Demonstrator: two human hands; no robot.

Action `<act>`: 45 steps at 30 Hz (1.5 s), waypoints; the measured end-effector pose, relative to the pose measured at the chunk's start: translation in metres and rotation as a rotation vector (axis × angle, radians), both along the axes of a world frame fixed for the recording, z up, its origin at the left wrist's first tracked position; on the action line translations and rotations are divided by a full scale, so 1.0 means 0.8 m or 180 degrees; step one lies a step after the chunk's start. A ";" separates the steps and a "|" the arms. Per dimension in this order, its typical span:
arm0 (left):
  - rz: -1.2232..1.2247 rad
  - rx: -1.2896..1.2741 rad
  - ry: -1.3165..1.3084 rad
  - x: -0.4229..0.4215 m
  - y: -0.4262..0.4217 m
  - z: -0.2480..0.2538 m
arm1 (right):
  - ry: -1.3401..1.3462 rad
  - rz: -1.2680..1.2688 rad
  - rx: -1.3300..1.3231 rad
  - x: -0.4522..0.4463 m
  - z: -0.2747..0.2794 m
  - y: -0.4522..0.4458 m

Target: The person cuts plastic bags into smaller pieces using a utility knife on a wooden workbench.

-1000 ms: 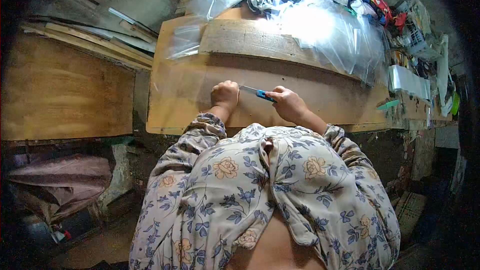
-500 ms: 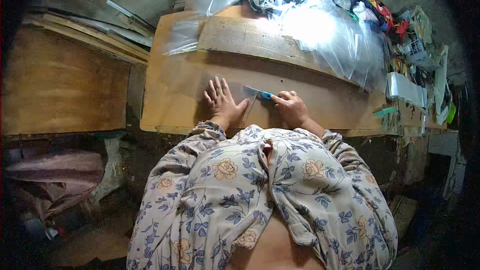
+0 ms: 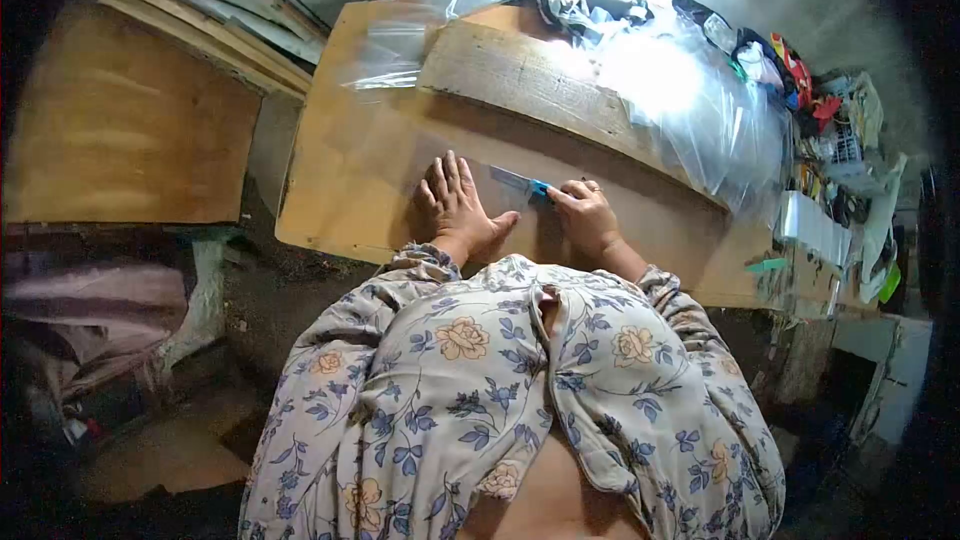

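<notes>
My left hand lies flat with fingers spread on the wooden table, over what looks like a thin transparent sheet whose edges are hard to make out. To its right, my right hand is closed around the handle of a blue knife. The long metal blade points left, toward the fingers of my left hand, without touching them. Beyond both hands a long wooden board rests on the table.
Clear plastic sheets cover the table's back right, with a small plastic pile at the back left. A green-handled object lies at the right. A basket stands at the far right. Wooden strips lie at the upper left.
My left hand was a fist a second ago and now lies flat with its fingers spread. The knife stays in my right hand. The view has turned, so the table appears tilted.
</notes>
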State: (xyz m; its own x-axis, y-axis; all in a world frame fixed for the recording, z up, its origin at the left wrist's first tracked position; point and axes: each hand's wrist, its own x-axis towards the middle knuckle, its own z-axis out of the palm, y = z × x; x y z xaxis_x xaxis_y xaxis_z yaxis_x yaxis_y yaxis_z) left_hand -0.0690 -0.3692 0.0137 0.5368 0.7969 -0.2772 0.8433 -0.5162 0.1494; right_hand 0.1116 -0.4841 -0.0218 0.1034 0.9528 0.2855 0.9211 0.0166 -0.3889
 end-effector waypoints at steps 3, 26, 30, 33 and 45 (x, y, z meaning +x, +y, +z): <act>-0.0020 -0.0002 0.0024 0.000 0.002 -0.003 | 0.0050 0.0080 -0.0113 -0.004 0.000 0.031; 0.0709 0.0270 -0.0382 -0.032 0.070 -0.036 | -0.0030 0.0589 -0.0155 -0.007 -0.002 0.092; 0.0739 0.0140 -0.0182 -0.032 0.064 -0.025 | -0.0023 0.0585 -0.0450 -0.010 -0.009 0.110; 0.0804 0.0251 -0.0234 -0.031 0.063 -0.027 | 0.0025 0.0522 -0.0525 -0.017 -0.013 0.122; 0.0834 0.0760 0.0084 -0.029 0.079 -0.079 | -0.0629 0.1157 -0.0915 -0.060 -0.015 0.247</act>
